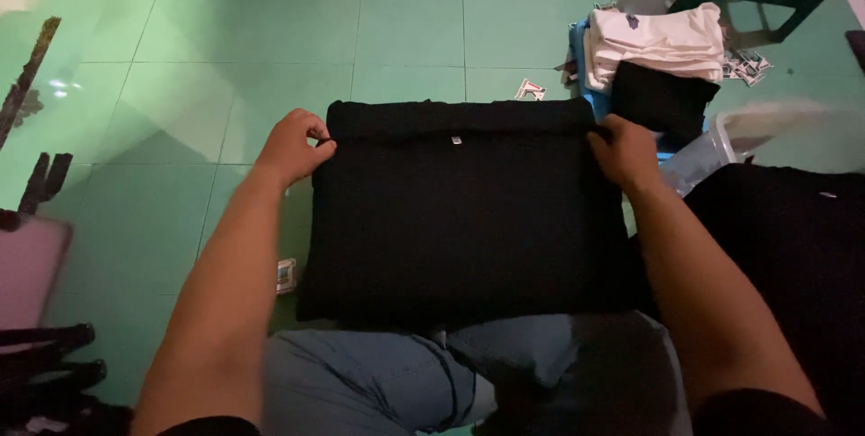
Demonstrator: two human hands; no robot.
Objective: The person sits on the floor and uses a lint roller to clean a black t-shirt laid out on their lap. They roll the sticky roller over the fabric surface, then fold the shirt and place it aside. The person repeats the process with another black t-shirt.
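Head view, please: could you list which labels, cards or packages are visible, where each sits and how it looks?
Small white rectangular tag: on the folded black garment, near its far edge.
Small white card: on the green tile floor, beyond the garment.
Small pale packet: floor, by the garment's near-left corner.
Scattered small cards: floor, far right.

A home floor used for clothes work: green tiles (180, 85), folded garment stacks (662, 44) at upper right.
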